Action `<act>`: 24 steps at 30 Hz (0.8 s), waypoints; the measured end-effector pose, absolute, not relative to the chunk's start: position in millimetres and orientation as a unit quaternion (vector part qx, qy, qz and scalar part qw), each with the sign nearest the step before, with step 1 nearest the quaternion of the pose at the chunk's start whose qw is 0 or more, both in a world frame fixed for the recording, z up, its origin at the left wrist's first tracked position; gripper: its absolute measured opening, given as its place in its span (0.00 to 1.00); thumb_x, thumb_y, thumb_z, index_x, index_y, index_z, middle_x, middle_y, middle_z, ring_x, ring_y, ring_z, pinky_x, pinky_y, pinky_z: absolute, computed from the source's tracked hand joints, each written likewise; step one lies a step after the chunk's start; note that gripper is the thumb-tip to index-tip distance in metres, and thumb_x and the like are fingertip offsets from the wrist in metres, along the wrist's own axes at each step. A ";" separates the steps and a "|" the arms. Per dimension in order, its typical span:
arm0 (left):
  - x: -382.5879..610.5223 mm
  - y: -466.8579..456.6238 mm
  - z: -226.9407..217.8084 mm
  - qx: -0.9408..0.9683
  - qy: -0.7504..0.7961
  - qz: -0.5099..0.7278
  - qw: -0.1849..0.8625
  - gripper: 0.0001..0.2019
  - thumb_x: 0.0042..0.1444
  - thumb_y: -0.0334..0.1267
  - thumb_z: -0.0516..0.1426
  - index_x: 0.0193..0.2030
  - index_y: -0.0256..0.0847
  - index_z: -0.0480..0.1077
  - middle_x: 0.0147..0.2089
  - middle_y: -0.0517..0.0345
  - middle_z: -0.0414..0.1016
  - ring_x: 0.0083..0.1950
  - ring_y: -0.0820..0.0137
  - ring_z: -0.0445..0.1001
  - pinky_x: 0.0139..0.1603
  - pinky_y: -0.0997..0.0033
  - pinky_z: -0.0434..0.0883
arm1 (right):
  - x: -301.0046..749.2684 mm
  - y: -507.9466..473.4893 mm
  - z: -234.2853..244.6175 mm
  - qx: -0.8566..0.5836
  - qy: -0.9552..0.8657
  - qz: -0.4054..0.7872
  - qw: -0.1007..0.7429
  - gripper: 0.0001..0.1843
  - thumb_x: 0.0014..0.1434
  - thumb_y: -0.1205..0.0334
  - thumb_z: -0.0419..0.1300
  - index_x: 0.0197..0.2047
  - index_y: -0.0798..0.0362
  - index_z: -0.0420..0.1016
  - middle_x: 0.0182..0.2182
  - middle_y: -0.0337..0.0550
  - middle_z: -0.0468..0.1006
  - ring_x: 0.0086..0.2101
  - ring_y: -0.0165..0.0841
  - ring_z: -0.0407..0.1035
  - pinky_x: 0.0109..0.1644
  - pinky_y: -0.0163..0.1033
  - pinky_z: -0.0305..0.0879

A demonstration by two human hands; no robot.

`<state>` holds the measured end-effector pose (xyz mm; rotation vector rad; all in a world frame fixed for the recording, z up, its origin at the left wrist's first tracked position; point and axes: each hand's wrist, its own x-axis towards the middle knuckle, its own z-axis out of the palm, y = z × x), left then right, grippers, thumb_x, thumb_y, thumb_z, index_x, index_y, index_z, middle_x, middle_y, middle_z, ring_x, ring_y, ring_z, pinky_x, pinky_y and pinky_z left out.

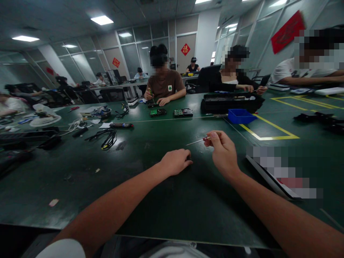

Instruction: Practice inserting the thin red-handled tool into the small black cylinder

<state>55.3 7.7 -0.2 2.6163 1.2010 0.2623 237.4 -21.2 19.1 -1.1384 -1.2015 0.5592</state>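
My right hand is closed round the handle of a screwdriver, whose thin metal shaft points left above the table. Resting low over the green tabletop, my left hand has its fingers curled round a small dark object. Most of that object is hidden by the fingers, so its kind does not show. The screwdriver's tip is close to the left hand but apart from it.
Across the table, a person in a brown shirt works near two circuit-board units, one a green board. A blue bin stands before a black case. Black cables lie left; a pixelated flat item lies right.
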 end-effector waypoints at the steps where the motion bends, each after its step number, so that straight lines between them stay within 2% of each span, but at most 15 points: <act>1: 50.6 9.0 0.9 0.888 0.420 0.112 0.147 0.13 0.63 0.47 0.56 0.49 0.42 0.71 0.46 0.51 0.76 0.45 0.58 0.76 0.41 0.61 0.71 | 237.7 -21.2 19.0 -0.499 -0.528 0.244 0.642 0.14 0.67 0.49 0.53 0.39 0.48 0.72 0.31 0.40 0.75 0.32 0.35 0.71 0.41 0.44 0.67; 6: 14.6 23.5 9.3 0.809 0.466 0.252 0.255 0.13 0.61 0.45 0.56 0.48 0.42 0.72 0.43 0.54 0.76 0.42 0.64 0.74 0.41 0.65 0.69 | 238.7 -21.8 19.4 -0.500 -0.535 0.247 0.635 0.14 0.66 0.48 0.53 0.40 0.48 0.72 0.31 0.41 0.76 0.33 0.36 0.71 0.41 0.45 0.67; 9: -15.9 35.3 14.7 0.720 0.511 0.335 0.329 0.13 0.58 0.42 0.55 0.46 0.41 0.74 0.38 0.55 0.75 0.33 0.69 0.70 0.33 0.70 0.66 | 238.3 -22.7 20.7 -0.506 -0.533 0.253 0.629 0.14 0.66 0.48 0.54 0.39 0.48 0.72 0.31 0.41 0.76 0.33 0.36 0.71 0.41 0.45 0.67; 11: -40.7 40.8 18.0 0.642 0.530 0.392 0.391 0.12 0.56 0.43 0.55 0.40 0.39 0.73 0.33 0.57 0.72 0.28 0.72 0.66 0.27 0.73 0.61 | 238.0 -22.5 20.6 -0.508 -0.536 0.258 0.623 0.14 0.66 0.48 0.54 0.39 0.49 0.72 0.31 0.41 0.76 0.33 0.36 0.71 0.42 0.45 0.67; 14: -84.3 44.2 22.9 0.555 0.537 0.456 0.442 0.13 0.53 0.47 0.60 0.32 0.38 0.67 0.29 0.61 0.66 0.25 0.75 0.63 0.24 0.75 0.59 | 237.6 -21.0 18.2 -0.507 -0.547 0.270 0.609 0.14 0.66 0.48 0.54 0.39 0.49 0.72 0.31 0.41 0.76 0.33 0.36 0.71 0.41 0.45 0.67; 18: -146.5 39.5 33.1 0.413 0.606 0.519 0.439 0.09 0.54 0.40 0.59 0.30 0.37 0.65 0.27 0.62 0.65 0.23 0.75 0.63 0.24 0.74 0.60 | 236.2 -19.6 15.3 -0.515 -0.567 0.265 0.585 0.15 0.66 0.48 0.53 0.38 0.49 0.73 0.30 0.41 0.77 0.31 0.36 0.71 0.39 0.45 0.67; 22: -205.5 23.8 48.0 0.324 0.667 0.557 0.374 0.02 0.57 0.33 0.55 0.35 0.37 0.68 0.26 0.65 0.68 0.23 0.77 0.64 0.24 0.76 0.60 | 234.5 -20.9 16.7 -0.518 -0.583 0.267 0.566 0.16 0.66 0.48 0.53 0.38 0.50 0.73 0.29 0.42 0.77 0.31 0.37 0.72 0.39 0.45 0.67; 24: -233.6 13.1 54.5 0.286 0.703 0.563 0.328 0.04 0.58 0.31 0.53 0.35 0.38 0.68 0.24 0.67 0.68 0.22 0.78 0.63 0.24 0.77 0.59 | 234.0 -21.6 17.5 -0.518 -0.589 0.270 0.558 0.15 0.66 0.48 0.53 0.37 0.49 0.73 0.29 0.42 0.77 0.31 0.37 0.72 0.38 0.45 0.67</act>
